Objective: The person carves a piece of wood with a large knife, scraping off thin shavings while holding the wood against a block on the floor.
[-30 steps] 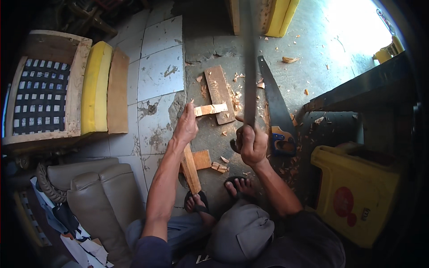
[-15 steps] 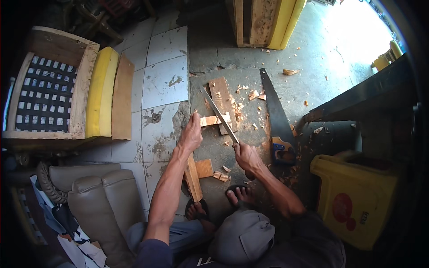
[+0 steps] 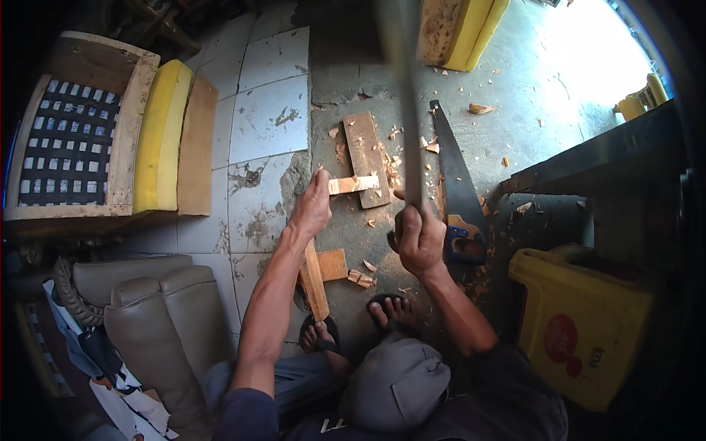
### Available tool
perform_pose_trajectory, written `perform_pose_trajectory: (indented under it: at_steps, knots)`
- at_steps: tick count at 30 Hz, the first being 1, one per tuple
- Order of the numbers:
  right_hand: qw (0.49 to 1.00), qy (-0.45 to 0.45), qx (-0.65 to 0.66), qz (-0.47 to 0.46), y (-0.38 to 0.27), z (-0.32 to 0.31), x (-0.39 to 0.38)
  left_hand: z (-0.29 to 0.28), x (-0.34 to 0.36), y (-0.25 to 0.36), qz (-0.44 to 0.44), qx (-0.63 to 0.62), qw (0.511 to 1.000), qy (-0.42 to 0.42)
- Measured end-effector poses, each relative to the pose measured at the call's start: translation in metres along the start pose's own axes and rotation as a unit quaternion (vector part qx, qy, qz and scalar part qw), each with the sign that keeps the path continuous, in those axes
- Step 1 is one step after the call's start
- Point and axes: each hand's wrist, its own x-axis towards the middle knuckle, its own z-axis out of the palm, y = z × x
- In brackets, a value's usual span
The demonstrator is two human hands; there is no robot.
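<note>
- One short pale strip of wood [image 3: 354, 184] sticks out of the left hand [image 3: 312, 209], its near end between the fingers and its freshly cut length lying to the right of the grip.
- Its long axis runs left to right, almost level across the view, the free end pointing right and tipped very slightly away from the person.
- That free end crosses over the lower part of a brown plank [image 3: 359, 140] on the floor [image 3: 401, 84]; whether the two touch, I cannot tell.
- The right hand [image 3: 421, 239] is closed around the handle of a long blade [image 3: 412, 140], blurred, pointing away from the person, right of the strip and apart from it.
- Wood chips [image 3: 392, 176] are scattered just right of the plank.
- Farther right lies a handsaw [image 3: 460, 180], its blade pointing away and its handle toward the person.
- Below the left wrist, a narrow wooden bar [image 3: 316, 288] lies beside a flat wooden block [image 3: 333, 264], near the left foot [image 3: 318, 336].
</note>
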Motion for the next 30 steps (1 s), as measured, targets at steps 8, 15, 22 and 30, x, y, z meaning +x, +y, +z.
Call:
perform_pose_trajectory:
  at_steps: [8, 15, 22, 30]
  knots:
    - [0.980, -0.072, -0.166, 0.080, 0.026, 0.003, 0.002, 0.007, -0.003, -0.004, -0.010, 0.013, 1.000, 0.006]
    - [0.937, -0.168, -0.298, 0.074, 0.099, 0.006, -0.002, 0.010, 0.014, 0.012, 0.018, 0.042, 0.999, 0.008]
    - [0.983, -0.010, -0.177, -0.045, 0.112, 0.009, -0.021, 0.009, 0.014, 0.021, 0.010, 0.024, 1.000, -0.005]
    - [0.979, -0.085, -0.162, 0.090, 0.093, -0.021, -0.027, 0.026, 0.030, 0.038, -0.014, -0.001, 0.998, -0.069]
